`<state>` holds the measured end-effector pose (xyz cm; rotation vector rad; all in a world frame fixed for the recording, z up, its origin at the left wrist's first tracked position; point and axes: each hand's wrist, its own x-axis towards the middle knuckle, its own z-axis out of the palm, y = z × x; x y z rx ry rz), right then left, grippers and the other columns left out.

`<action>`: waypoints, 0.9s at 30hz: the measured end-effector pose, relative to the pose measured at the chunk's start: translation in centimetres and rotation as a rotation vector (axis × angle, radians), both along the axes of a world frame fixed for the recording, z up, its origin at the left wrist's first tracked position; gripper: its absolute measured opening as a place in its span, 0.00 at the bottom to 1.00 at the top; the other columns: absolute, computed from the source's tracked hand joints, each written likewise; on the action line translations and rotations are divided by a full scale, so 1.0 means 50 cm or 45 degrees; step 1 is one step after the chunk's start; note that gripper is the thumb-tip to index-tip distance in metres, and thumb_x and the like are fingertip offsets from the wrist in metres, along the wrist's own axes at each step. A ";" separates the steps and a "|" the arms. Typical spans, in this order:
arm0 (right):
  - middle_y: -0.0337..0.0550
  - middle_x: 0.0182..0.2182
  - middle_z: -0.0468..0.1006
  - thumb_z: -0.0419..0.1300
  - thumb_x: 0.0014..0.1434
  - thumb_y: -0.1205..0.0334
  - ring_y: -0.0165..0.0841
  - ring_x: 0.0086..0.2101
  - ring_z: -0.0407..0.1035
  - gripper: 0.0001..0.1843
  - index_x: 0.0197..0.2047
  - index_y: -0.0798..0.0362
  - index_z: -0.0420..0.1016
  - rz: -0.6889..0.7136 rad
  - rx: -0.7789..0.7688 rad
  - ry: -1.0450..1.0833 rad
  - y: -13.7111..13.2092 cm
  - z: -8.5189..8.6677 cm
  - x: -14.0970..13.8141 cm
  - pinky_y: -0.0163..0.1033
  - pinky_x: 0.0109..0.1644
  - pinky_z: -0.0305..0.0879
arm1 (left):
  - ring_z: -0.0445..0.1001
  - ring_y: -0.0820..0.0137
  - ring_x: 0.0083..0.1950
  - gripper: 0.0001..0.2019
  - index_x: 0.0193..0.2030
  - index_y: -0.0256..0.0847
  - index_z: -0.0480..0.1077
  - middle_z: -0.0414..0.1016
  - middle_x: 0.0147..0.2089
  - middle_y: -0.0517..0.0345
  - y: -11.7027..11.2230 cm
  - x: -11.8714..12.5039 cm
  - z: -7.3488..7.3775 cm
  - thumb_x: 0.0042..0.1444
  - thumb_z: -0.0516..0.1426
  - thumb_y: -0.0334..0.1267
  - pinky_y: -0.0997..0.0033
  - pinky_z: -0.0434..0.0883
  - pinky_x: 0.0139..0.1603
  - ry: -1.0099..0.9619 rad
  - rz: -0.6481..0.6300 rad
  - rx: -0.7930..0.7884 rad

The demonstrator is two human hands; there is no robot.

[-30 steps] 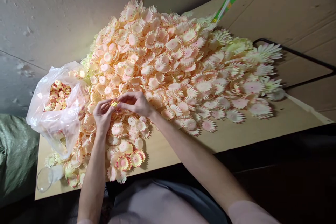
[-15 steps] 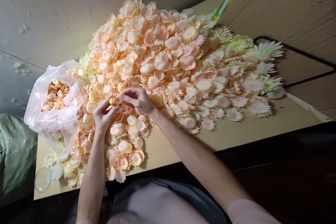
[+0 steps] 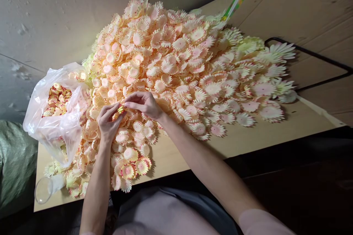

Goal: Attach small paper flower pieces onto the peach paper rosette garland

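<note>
My left hand [image 3: 108, 121] and right hand [image 3: 145, 103] pinch one small flower [image 3: 120, 109] between them; the bag [image 3: 59, 126] is part full, and I judge most of the heap [image 3: 176, 62] is left to do.

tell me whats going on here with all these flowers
A person is at a wooden table piled with a big heap of peach and pink artificial flower heads. Their left hand and right hand meet over the heap's near side, both pinching one small yellow flower piece between the fingertips. A clear plastic bag of similar small pieces lies to the left.
</note>
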<state>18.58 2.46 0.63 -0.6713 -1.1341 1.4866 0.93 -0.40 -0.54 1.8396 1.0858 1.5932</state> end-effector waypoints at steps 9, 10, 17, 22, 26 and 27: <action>0.42 0.32 0.84 0.74 0.41 0.65 0.30 0.33 0.77 0.16 0.35 0.56 0.81 0.205 -0.026 0.057 0.006 -0.006 0.016 0.36 0.42 0.76 | 0.78 0.68 0.47 0.20 0.50 0.48 0.77 0.75 0.46 0.54 -0.008 0.004 0.012 0.47 0.68 0.34 0.67 0.81 0.46 -0.008 -0.060 -0.048; 0.42 0.32 0.84 0.74 0.41 0.65 0.30 0.33 0.77 0.15 0.35 0.56 0.81 0.205 -0.023 0.053 0.006 -0.007 0.016 0.37 0.41 0.76 | 0.78 0.68 0.47 0.21 0.50 0.48 0.77 0.75 0.46 0.54 -0.008 0.004 0.012 0.47 0.68 0.34 0.67 0.81 0.46 -0.012 -0.075 -0.050; 0.42 0.31 0.84 0.74 0.41 0.63 0.30 0.32 0.78 0.15 0.35 0.56 0.81 0.248 -0.062 0.092 0.006 -0.009 0.016 0.37 0.40 0.76 | 0.77 0.66 0.47 0.22 0.49 0.50 0.78 0.74 0.47 0.53 -0.002 -0.002 0.007 0.44 0.69 0.34 0.64 0.79 0.48 -0.037 -0.169 -0.123; 0.42 0.30 0.84 0.74 0.41 0.64 0.30 0.31 0.77 0.15 0.35 0.56 0.81 0.243 -0.089 0.086 0.006 -0.009 0.019 0.37 0.39 0.76 | 0.77 0.64 0.48 0.22 0.49 0.52 0.78 0.75 0.48 0.51 -0.002 -0.007 0.006 0.44 0.69 0.33 0.61 0.78 0.50 0.018 -0.153 -0.128; 0.41 0.30 0.83 0.74 0.40 0.64 0.29 0.30 0.77 0.15 0.34 0.56 0.81 0.237 -0.104 0.075 0.005 -0.006 0.019 0.36 0.38 0.75 | 0.77 0.64 0.48 0.23 0.49 0.54 0.78 0.76 0.48 0.52 -0.002 -0.006 0.008 0.45 0.69 0.32 0.61 0.77 0.50 0.036 -0.166 -0.092; 0.41 0.30 0.83 0.74 0.40 0.64 0.29 0.30 0.77 0.15 0.34 0.56 0.81 0.230 -0.107 0.072 0.005 -0.006 0.019 0.36 0.38 0.75 | 0.77 0.64 0.48 0.23 0.49 0.54 0.78 0.76 0.48 0.52 -0.002 -0.005 0.008 0.45 0.69 0.32 0.61 0.77 0.50 0.039 -0.164 -0.089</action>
